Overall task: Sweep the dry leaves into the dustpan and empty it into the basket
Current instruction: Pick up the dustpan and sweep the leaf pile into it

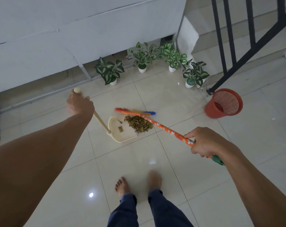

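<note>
Left hand (79,104) has its fingers wrapped tight around the top of the cream dustpan handle (98,117), right hand (202,141) has its fingers clamped on the orange flowery broom stick (163,127), up near the green cap at its end. The dustpan (121,136) sits flat on the floor (180,99) with the pile of dry leaves (139,123) half in it, spilling over the open edge onto the tile, broom head (134,111) right behind the pile. One tiny bit lies alone further inside the pan, next to a small sticker I can't read. One red mesh basket (224,104) stands well off to the right by the foot of the black stair railing (247,38). Four potted plants (109,70) line the base of the wall, all in little white pots. The broom bristles are blurry, can't make out much there. Glossy pale tiles everywhere, two bare feet (122,185) and dark trouser legs at the bottom.
</note>
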`<state>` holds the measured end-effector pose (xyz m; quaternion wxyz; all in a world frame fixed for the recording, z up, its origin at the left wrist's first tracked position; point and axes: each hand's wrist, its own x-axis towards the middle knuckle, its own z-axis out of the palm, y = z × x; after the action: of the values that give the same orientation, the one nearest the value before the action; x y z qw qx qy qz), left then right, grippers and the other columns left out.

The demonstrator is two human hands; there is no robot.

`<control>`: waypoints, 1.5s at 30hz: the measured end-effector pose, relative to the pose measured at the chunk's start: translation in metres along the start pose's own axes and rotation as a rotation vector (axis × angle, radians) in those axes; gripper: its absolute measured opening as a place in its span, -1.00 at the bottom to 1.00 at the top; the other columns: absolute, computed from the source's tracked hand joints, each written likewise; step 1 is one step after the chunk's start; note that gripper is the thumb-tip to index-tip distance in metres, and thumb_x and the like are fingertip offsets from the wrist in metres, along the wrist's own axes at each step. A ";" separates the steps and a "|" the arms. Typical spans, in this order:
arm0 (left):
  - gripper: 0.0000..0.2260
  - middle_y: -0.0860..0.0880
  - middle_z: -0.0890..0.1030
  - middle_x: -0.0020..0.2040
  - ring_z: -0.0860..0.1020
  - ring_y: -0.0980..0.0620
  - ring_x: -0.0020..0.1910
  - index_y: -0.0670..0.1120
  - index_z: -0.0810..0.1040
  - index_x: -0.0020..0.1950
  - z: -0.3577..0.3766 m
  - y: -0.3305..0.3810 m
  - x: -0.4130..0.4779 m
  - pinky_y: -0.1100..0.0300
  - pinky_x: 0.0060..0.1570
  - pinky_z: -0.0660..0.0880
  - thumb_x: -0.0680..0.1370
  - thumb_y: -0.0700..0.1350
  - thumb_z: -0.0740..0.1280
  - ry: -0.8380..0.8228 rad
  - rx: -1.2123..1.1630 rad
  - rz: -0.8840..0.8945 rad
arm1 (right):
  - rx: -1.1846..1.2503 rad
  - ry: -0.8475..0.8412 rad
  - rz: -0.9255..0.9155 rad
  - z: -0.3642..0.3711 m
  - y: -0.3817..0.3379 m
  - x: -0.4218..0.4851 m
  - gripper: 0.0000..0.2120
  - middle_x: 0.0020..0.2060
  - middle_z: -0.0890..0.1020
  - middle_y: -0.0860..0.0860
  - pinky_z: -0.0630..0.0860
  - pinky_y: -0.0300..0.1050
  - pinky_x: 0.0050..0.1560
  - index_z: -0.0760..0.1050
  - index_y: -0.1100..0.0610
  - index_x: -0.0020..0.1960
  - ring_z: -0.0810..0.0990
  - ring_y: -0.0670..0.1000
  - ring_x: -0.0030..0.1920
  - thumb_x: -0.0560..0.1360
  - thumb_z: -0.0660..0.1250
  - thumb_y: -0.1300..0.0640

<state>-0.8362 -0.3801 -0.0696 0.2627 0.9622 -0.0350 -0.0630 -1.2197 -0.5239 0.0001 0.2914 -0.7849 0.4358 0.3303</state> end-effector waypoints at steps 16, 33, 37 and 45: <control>-0.71 -0.09 0.64 0.12 0.66 -0.09 0.05 -0.10 0.50 0.30 -0.002 -0.007 -0.010 -0.02 0.08 0.65 0.59 -0.16 0.40 -0.007 -0.024 -0.012 | 0.272 -0.007 -0.090 0.051 -0.002 0.005 -0.37 -0.32 0.65 -0.03 0.51 -0.26 -0.46 0.46 0.01 0.45 0.63 -0.07 -0.48 0.40 0.41 0.29; -0.76 -0.10 0.63 0.14 0.64 -0.13 0.08 -0.13 0.49 0.26 -0.028 -0.028 -0.025 -0.08 0.10 0.62 0.61 -0.13 0.38 -0.106 -0.013 0.130 | 0.668 0.117 0.234 0.141 -0.051 -0.007 -0.63 -0.28 0.63 0.04 0.53 -0.17 -0.42 0.51 0.16 0.32 0.59 -0.03 -0.44 0.53 0.42 0.17; -0.74 -0.10 0.63 0.14 0.63 -0.13 0.08 -0.12 0.49 0.27 -0.028 -0.033 -0.025 -0.05 0.11 0.60 0.61 -0.12 0.38 -0.081 0.042 0.187 | 0.635 0.048 0.169 0.158 -0.064 -0.005 -0.54 -0.30 0.62 0.04 0.46 -0.23 -0.49 0.48 0.10 0.40 0.56 -0.05 -0.49 0.51 0.42 0.21; -0.76 -0.12 0.62 0.13 0.63 -0.13 0.09 -0.12 0.50 0.25 -0.047 -0.028 -0.023 -0.04 0.11 0.60 0.61 -0.12 0.38 -0.145 -0.032 0.112 | 0.657 -0.011 -0.035 0.153 -0.055 -0.042 -0.43 -0.30 0.65 0.05 0.48 -0.18 -0.46 0.41 -0.02 0.48 0.53 -0.08 -0.50 0.50 0.41 0.20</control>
<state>-0.8514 -0.3298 -0.0414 0.2781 0.9472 -0.1069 -0.1184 -1.2286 -0.3641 -0.0522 0.5371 -0.6545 0.5039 0.1711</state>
